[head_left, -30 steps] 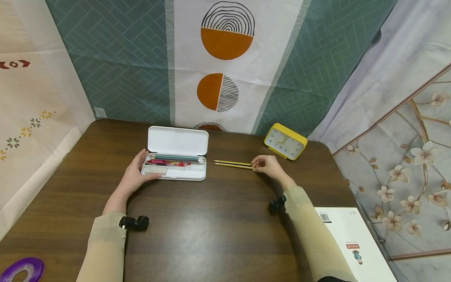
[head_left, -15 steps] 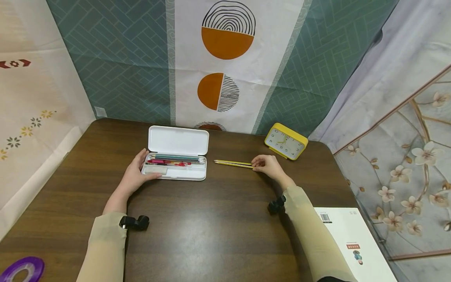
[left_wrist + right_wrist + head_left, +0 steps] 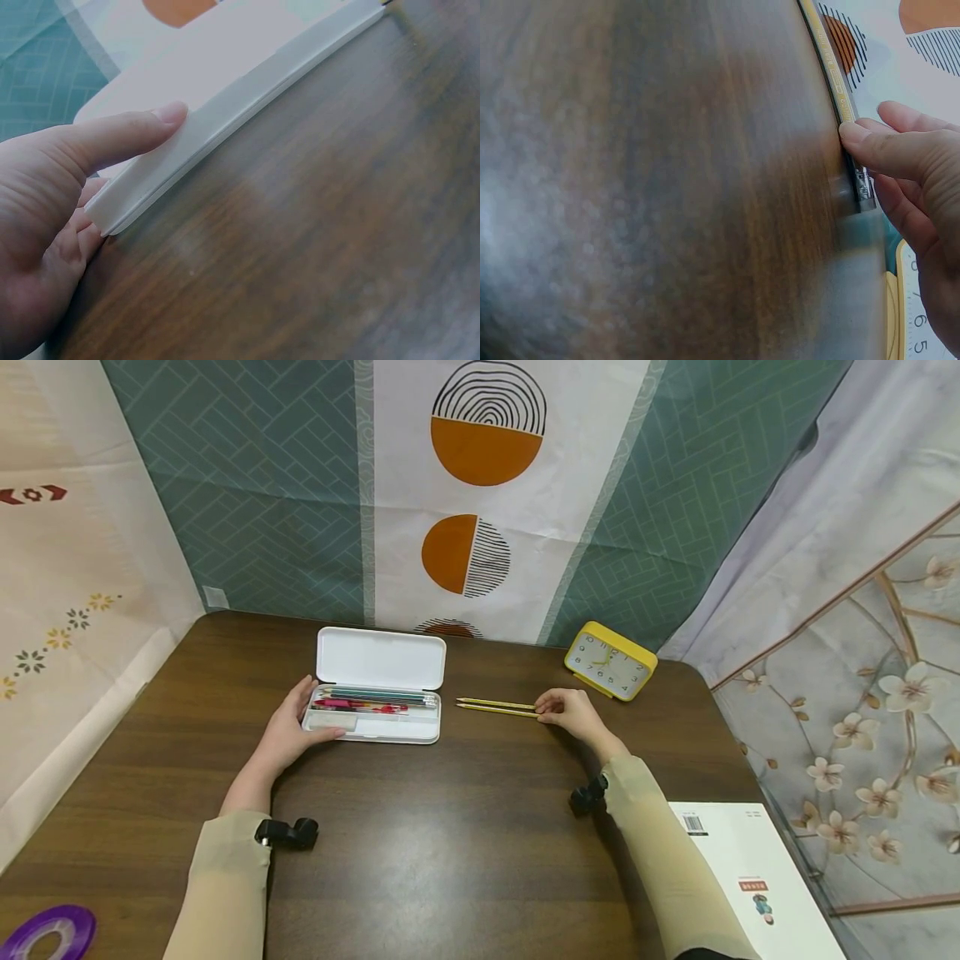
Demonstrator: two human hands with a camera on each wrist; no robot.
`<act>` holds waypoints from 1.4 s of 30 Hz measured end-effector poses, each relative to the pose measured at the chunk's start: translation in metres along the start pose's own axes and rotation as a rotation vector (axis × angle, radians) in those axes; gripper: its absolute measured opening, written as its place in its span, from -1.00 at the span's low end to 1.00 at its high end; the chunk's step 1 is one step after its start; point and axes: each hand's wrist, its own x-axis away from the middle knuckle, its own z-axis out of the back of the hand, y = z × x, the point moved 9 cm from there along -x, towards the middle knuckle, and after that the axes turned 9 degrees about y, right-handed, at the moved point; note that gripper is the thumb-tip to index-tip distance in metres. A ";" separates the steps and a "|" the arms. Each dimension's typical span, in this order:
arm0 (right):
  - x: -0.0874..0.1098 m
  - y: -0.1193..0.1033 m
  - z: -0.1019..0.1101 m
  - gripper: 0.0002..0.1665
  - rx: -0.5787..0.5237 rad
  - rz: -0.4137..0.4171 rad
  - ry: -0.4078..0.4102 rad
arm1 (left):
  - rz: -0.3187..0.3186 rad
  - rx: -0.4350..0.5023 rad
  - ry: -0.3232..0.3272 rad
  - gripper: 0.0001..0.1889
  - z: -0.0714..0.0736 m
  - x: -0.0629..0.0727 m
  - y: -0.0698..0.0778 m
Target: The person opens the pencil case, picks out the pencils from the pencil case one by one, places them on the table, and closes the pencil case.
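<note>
A white pencil case point(image 3: 415, 732) lies open on the brown table, its lid point(image 3: 380, 657) tipped back. My left hand point(image 3: 290, 723) grips its near left corner; in the left wrist view the thumb point(image 3: 142, 135) presses on the front rim and the other fingers go round the left end. Inside are dark green pencils point(image 3: 375, 697), a pink-and-red pen point(image 3: 352, 705) and a whitish block point(image 3: 331, 721). To the right, my right hand point(image 3: 573, 714) pinches two yellow-and-black pencils point(image 3: 497, 706) near their right ends, sharpened tips toward the case. Its thumb point(image 3: 866, 146) lies along them.
A yellow alarm clock point(image 3: 611, 662) stands behind the right hand, near the table's back edge. Beneath the right forearm lies a white booklet point(image 3: 738, 852). A purple ring-shaped roll point(image 3: 71, 927) sits at the front left. Patterned cloth point(image 3: 285, 510) hangs behind the table.
The pencil tips at the right hand have shifted slightly against each other and now lie closer together. Both hands keep their places and the case has not moved.
</note>
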 end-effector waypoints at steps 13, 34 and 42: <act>-0.004 -0.006 0.003 -0.79 0.001 0.016 0.037 | 0.003 -0.011 0.003 0.22 0.002 0.000 0.001; -0.054 -0.093 -0.046 -0.72 -0.120 0.131 -0.105 | 0.005 0.010 -0.005 0.22 0.000 0.001 0.002; -0.070 -0.147 -0.076 -0.76 -0.159 0.218 -0.125 | 0.002 0.018 -0.003 0.22 -0.001 0.002 0.003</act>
